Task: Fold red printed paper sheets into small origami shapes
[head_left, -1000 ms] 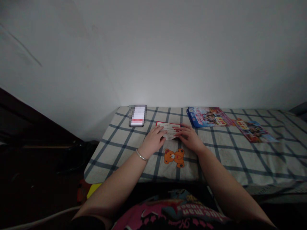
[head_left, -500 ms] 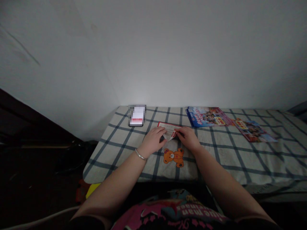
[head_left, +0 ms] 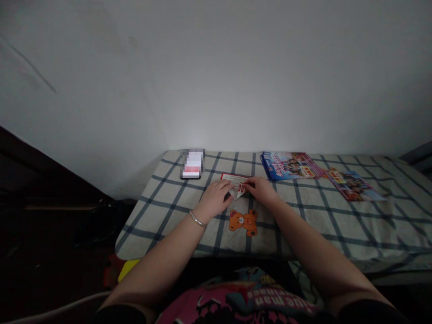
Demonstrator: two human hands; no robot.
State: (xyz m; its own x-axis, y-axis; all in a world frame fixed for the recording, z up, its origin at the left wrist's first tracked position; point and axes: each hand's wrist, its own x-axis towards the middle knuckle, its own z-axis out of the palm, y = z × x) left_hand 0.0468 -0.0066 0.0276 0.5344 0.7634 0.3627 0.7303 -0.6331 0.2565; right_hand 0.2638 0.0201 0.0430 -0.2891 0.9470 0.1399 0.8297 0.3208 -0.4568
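Note:
A white paper slip with a red border (head_left: 233,181) lies on the checked cloth (head_left: 324,225), with its lower part folded down to a point (head_left: 237,194). My left hand (head_left: 215,198) rests on its left side, fingers over the paper. My right hand (head_left: 260,189) pinches its right end, and the fingertips of both hands nearly meet over the fold. A silver bangle (head_left: 197,218) circles my left wrist. Just below the hands is an orange teddy bear print (head_left: 243,222).
A phone with a lit, pixelated screen (head_left: 192,164) lies at the far left of the cloth. Two glossy magazines (head_left: 289,165) (head_left: 354,184) lie to the right. A white wall stands behind, and the cloth's edge drops into darkness at the left.
My right hand has slid left and up onto the paper's right end. The paper's lower part now forms a tighter, neater point between my hands.

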